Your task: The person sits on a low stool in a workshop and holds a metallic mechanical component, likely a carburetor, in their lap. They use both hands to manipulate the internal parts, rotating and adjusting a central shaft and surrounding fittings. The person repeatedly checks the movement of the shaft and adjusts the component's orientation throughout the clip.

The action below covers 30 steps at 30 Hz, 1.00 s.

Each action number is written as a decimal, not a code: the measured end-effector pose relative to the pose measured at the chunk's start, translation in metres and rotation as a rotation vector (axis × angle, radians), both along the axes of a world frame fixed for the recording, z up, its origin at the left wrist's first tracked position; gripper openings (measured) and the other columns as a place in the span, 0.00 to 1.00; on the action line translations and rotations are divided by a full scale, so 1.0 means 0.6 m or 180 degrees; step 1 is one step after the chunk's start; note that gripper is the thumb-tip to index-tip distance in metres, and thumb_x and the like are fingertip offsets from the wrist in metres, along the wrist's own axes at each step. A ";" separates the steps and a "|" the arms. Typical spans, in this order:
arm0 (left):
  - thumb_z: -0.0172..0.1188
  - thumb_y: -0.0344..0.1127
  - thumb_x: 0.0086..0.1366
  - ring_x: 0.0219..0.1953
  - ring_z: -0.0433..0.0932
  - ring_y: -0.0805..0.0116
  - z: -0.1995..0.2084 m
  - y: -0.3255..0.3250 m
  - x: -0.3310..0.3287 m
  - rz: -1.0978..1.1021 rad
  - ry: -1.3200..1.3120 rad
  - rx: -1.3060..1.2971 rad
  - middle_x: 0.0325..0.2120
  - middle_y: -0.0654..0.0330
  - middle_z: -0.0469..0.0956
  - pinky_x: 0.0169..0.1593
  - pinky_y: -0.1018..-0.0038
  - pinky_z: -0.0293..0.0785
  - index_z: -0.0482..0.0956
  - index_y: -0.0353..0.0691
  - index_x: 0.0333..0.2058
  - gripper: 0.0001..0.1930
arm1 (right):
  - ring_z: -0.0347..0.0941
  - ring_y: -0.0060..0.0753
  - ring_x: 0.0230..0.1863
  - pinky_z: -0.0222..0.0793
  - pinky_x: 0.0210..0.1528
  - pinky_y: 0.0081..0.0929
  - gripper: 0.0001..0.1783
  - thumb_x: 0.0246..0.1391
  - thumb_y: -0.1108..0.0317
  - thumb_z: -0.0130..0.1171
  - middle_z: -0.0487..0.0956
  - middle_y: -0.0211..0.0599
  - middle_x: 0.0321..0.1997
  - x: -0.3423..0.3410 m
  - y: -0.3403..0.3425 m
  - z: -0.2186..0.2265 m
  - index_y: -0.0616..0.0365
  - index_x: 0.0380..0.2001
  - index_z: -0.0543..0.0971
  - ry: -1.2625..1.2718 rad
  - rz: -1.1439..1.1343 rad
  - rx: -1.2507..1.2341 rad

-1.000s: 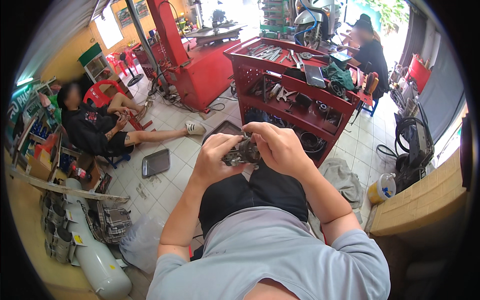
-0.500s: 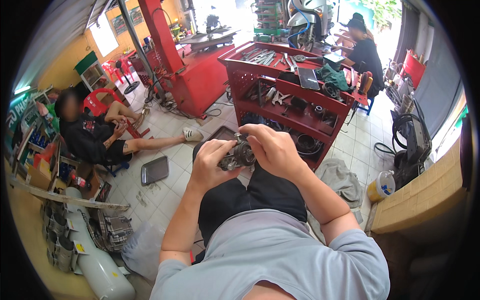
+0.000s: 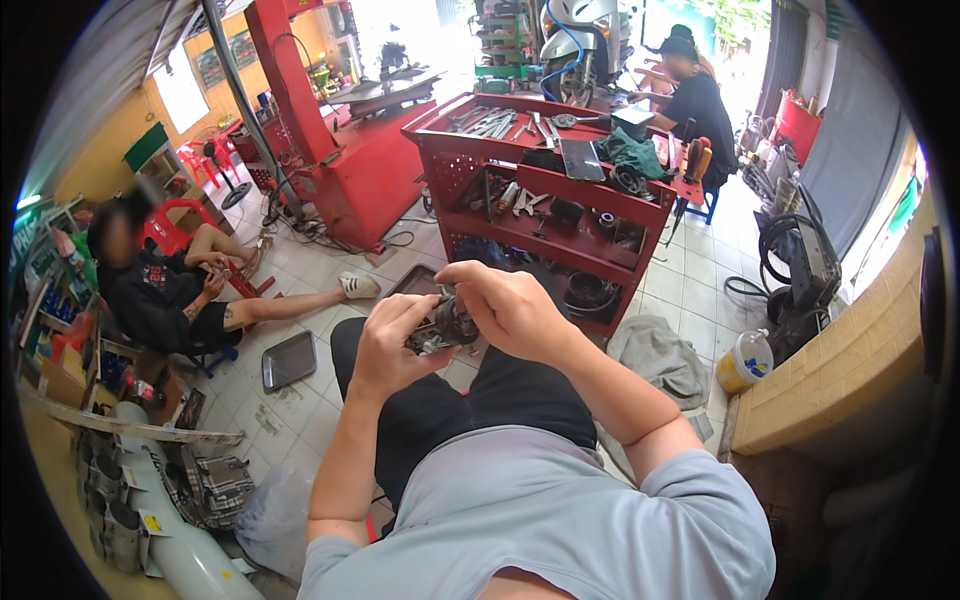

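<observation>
A grey metal carburetor with a dark round part is held above my lap, between both hands. My left hand grips its left side, thumb below and fingers over the top. On the other side my right hand curls over its upper right, with fingertips at the top edge. Those fingers hide part of the carburetor, and what they pinch there cannot be made out.
A red tool cart holding wrenches and a phone stands ahead. Metal trays lie on the tiled floor. One person sits at left, leg stretched out; another sits beyond the cart. A grey cloth and yellow bucket are at right.
The whole view has shifted, so the surroundings now sit further left in it. Both hands keep their hold on the carburetor, with little change in their grip.
</observation>
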<state>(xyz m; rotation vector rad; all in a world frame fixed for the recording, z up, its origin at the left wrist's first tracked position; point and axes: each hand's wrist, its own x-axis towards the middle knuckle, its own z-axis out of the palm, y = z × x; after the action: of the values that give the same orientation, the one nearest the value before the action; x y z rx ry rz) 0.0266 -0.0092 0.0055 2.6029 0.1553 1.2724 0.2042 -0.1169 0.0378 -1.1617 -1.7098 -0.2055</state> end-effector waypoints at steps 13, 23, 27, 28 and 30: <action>0.78 0.35 0.39 0.40 0.80 0.55 0.000 0.000 -0.002 -0.0047 0.0108 -0.0060 0.37 0.56 0.81 0.46 0.61 0.74 0.80 0.34 0.45 0.31 | 0.79 0.44 0.26 0.71 0.26 0.34 0.09 0.61 0.72 0.56 0.81 0.41 0.28 -0.002 -0.013 0.005 0.57 0.44 0.77 -0.0112 -0.0156 -0.0344; 0.77 0.34 0.41 0.40 0.80 0.55 -0.003 0.001 -0.001 -0.0146 0.0058 -0.0072 0.37 0.55 0.81 0.46 0.61 0.74 0.79 0.33 0.47 0.31 | 0.78 0.44 0.26 0.71 0.27 0.33 0.07 0.61 0.75 0.55 0.80 0.41 0.29 -0.003 -0.003 0.000 0.59 0.42 0.78 0.0056 0.0023 0.0086; 0.78 0.35 0.41 0.39 0.80 0.55 -0.008 0.002 0.000 -0.0150 0.0105 -0.0013 0.38 0.55 0.81 0.46 0.61 0.75 0.79 0.33 0.46 0.31 | 0.78 0.43 0.25 0.71 0.27 0.33 0.07 0.61 0.74 0.55 0.80 0.41 0.28 -0.005 -0.006 -0.005 0.58 0.42 0.78 0.0024 0.0055 -0.0071; 0.78 0.34 0.39 0.39 0.80 0.54 -0.009 0.002 0.001 -0.0173 0.0084 -0.0048 0.38 0.53 0.81 0.46 0.61 0.75 0.80 0.32 0.46 0.31 | 0.78 0.43 0.25 0.71 0.27 0.33 0.07 0.61 0.74 0.55 0.80 0.41 0.27 -0.004 -0.005 -0.002 0.58 0.42 0.78 0.0022 0.0052 -0.0083; 0.79 0.33 0.37 0.39 0.81 0.51 -0.009 0.003 0.003 -0.0227 0.0039 -0.0118 0.37 0.51 0.81 0.45 0.62 0.76 0.80 0.32 0.45 0.32 | 0.78 0.43 0.25 0.71 0.27 0.34 0.07 0.61 0.71 0.56 0.80 0.41 0.27 -0.004 -0.009 0.006 0.57 0.41 0.78 0.0001 -0.0089 -0.0176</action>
<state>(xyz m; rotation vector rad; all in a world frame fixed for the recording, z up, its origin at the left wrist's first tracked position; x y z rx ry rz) 0.0283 -0.0076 0.0002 2.5613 0.0864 1.2180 0.2021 -0.1225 0.0413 -1.2267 -1.7091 -0.1763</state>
